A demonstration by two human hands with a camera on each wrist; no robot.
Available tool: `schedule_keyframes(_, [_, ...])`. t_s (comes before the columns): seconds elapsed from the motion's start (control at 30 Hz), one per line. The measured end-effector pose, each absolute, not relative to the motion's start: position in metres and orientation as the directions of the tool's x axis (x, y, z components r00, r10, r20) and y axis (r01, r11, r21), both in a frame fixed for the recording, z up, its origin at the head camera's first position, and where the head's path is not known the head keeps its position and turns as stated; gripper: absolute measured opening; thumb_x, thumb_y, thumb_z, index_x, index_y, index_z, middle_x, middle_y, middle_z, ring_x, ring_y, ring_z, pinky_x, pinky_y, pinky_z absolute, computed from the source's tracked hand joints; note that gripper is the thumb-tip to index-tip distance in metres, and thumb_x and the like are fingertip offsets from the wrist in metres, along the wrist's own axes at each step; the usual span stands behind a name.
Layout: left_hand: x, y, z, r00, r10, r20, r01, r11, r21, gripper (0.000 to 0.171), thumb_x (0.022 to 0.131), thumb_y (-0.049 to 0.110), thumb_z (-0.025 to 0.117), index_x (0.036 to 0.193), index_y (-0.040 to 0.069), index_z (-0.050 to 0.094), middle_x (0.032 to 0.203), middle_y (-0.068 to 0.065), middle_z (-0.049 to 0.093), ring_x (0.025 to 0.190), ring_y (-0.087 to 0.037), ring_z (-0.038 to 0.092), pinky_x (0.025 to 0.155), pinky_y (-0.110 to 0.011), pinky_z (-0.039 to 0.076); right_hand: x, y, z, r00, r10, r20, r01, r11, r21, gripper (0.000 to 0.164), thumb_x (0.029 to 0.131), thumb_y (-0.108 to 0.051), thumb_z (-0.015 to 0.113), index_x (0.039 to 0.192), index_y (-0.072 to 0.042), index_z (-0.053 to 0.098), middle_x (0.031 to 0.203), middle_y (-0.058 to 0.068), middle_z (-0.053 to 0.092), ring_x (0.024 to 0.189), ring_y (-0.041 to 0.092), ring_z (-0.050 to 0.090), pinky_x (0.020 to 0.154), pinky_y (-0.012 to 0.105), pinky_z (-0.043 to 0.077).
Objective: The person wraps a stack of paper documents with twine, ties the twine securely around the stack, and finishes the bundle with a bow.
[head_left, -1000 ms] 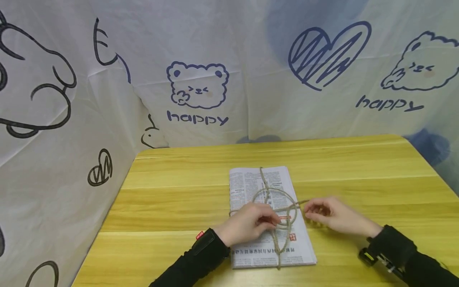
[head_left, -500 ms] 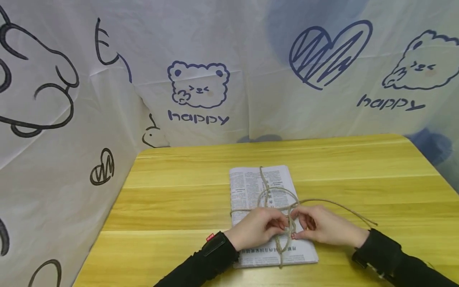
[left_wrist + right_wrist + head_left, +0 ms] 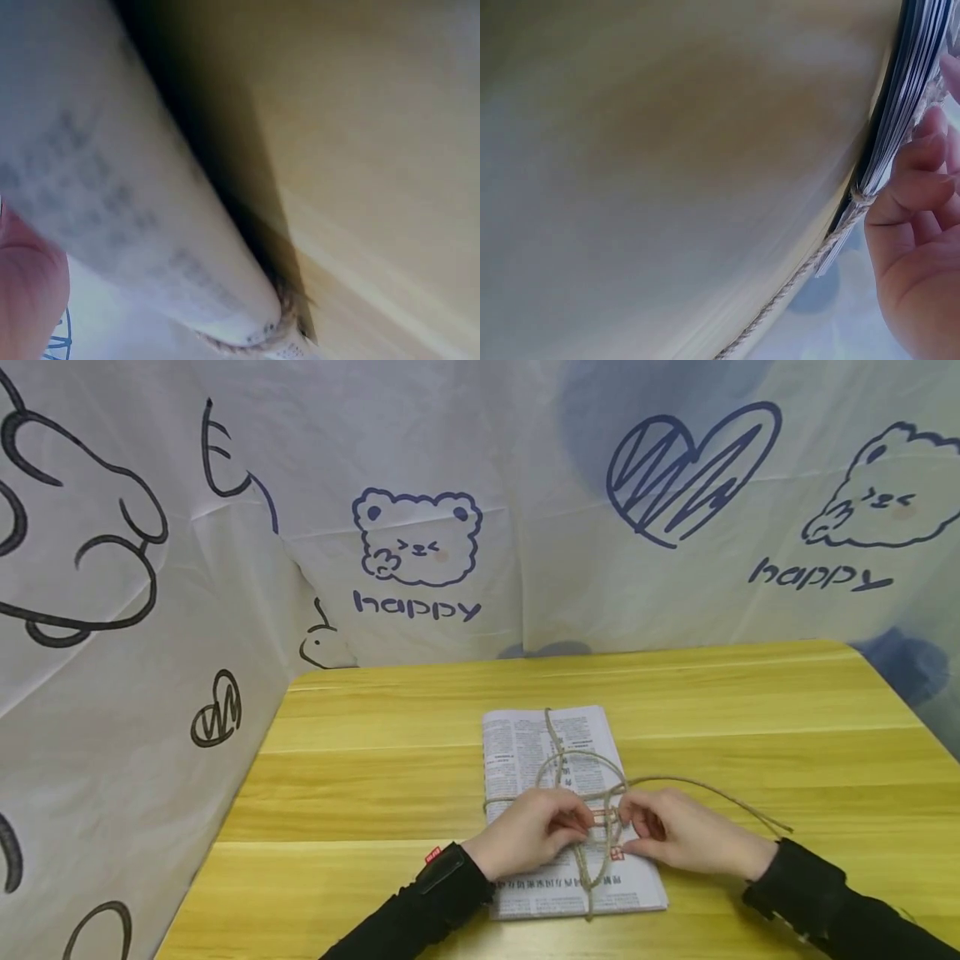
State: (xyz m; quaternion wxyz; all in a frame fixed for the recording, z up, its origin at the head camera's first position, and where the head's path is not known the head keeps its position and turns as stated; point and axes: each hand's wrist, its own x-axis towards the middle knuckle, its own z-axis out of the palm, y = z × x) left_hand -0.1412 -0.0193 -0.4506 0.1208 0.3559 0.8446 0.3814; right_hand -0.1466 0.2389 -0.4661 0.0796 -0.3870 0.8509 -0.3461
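A flat stack of folded newspapers (image 3: 517, 752) lies on the table, with brown twine (image 3: 555, 735) crossing it lengthwise and crosswise. Loose loops of the twine lie over the crossing, between the two hands. My left hand (image 3: 536, 831), above the stack's middle, pinches the twine between thumb and fingers. From the right edge of the stack, my right hand (image 3: 690, 831) pinches a strand of the loop. In the right wrist view the right hand (image 3: 922, 202) has curled fingers beside the stack's edge (image 3: 900, 97); its fingertips are partly cut off. The left wrist view shows only part of the left hand (image 3: 30, 292).
A twine tail (image 3: 712, 789) runs right across the wooden table (image 3: 375, 760), passing behind the right hand to the cuff. White cloth (image 3: 555, 468) with drawn bears and hearts hangs behind and to the left of the table.
My right hand let go of the twine tail and moved left to the loop over the newspapers. The tail now lies rightward on the table. Lately both hands have drawn slightly apart.
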Motion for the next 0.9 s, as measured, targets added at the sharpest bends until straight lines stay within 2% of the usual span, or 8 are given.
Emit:
schedule_keyframes(0.13, [-0.14, -0.017, -0.45, -0.711, 0.702, 0.043, 0.497, 0.458, 0.737, 0.014, 0.091, 0.003, 0.072, 0.105, 0.006, 0.071, 0.104, -0.004, 0.076, 0.09, 0.005, 0.068, 0.081, -0.006, 0.051, -0.147, 0.238, -0.466, -0.669, -0.732, 0.13, -0.608, 0.439, -0.661, 0.019, 0.091, -0.025, 0.076, 0.108, -0.021, 0.07, 0.072, -0.018, 0.057, 0.059, -0.01, 0.043, 0.053, 0.014, 0.04])
schedule_keyframes(0.27, [-0.14, -0.019, -0.448, -0.708, 0.705, 0.036, 0.49, 0.454, 0.744, 0.016, 0.092, 0.003, 0.071, 0.107, 0.005, 0.07, 0.106, -0.005, 0.076, 0.091, 0.005, 0.068, 0.083, -0.007, 0.051, -0.148, 0.238, -0.466, -0.638, -0.761, 0.121, -0.616, 0.409, -0.673, 0.004, 0.094, -0.024, 0.072, 0.097, -0.024, 0.075, 0.077, -0.017, 0.066, 0.061, -0.011, 0.045, 0.053, 0.014, 0.041])
schedule_keyframes(0.33, [-0.141, -0.023, -0.446, -0.718, 0.694, 0.046, 0.487, 0.455, 0.746, 0.016, 0.092, 0.004, 0.071, 0.108, 0.006, 0.07, 0.106, -0.004, 0.075, 0.091, 0.004, 0.068, 0.084, -0.008, 0.052, -0.149, 0.242, -0.466, -0.633, -0.765, 0.118, -0.612, 0.402, -0.681, 0.005, 0.095, -0.023, 0.071, 0.093, -0.026, 0.075, 0.078, -0.016, 0.067, 0.062, -0.011, 0.045, 0.055, 0.014, 0.042])
schedule_keyframes(0.47, [-0.146, -0.039, -0.44, -0.749, 0.659, 0.068, 0.473, 0.461, 0.751, 0.017, 0.094, 0.007, 0.07, 0.111, 0.007, 0.07, 0.108, -0.005, 0.074, 0.095, -0.003, 0.069, 0.085, -0.013, 0.053, -0.148, 0.257, -0.462, -0.626, -0.77, 0.122, -0.602, 0.379, -0.703, 0.008, 0.095, -0.022, 0.071, 0.091, -0.027, 0.073, 0.069, -0.016, 0.059, 0.06, -0.011, 0.041, 0.055, 0.013, 0.04])
schedule_keyframes(0.6, [-0.153, -0.058, -0.433, -0.772, 0.631, 0.074, 0.458, 0.472, 0.754, 0.017, 0.095, 0.005, 0.067, 0.112, 0.006, 0.069, 0.111, -0.008, 0.073, 0.098, -0.012, 0.069, 0.086, -0.016, 0.055, -0.148, 0.283, -0.455, -0.595, -0.796, 0.112, -0.594, 0.342, -0.729, 0.009, 0.095, -0.018, 0.071, 0.091, -0.026, 0.073, 0.062, -0.011, 0.053, 0.059, -0.012, 0.038, 0.052, 0.013, 0.038])
schedule_keyframes(0.7, [-0.157, -0.071, -0.428, -0.783, 0.616, 0.086, 0.467, 0.491, 0.736, 0.017, 0.096, 0.004, 0.066, 0.112, 0.003, 0.069, 0.112, -0.011, 0.072, 0.098, -0.018, 0.07, 0.085, -0.021, 0.057, -0.15, 0.307, -0.451, -0.559, -0.827, 0.064, -0.574, 0.33, -0.749, 0.012, 0.094, -0.013, 0.071, 0.088, -0.023, 0.072, 0.061, -0.006, 0.055, 0.06, -0.014, 0.037, 0.051, 0.012, 0.036])
schedule_keyframes(0.9, [-0.17, -0.073, -0.416, -0.796, 0.599, 0.08, 0.503, 0.583, 0.638, 0.019, 0.101, 0.01, 0.061, 0.118, 0.004, 0.068, 0.114, -0.008, 0.071, 0.099, -0.018, 0.068, 0.087, -0.026, 0.056, -0.152, 0.341, -0.448, -0.498, -0.863, -0.081, -0.529, 0.376, -0.76, 0.017, 0.093, -0.01, 0.071, 0.079, -0.019, 0.07, 0.059, -0.003, 0.053, 0.059, -0.012, 0.031, 0.048, 0.017, 0.03])
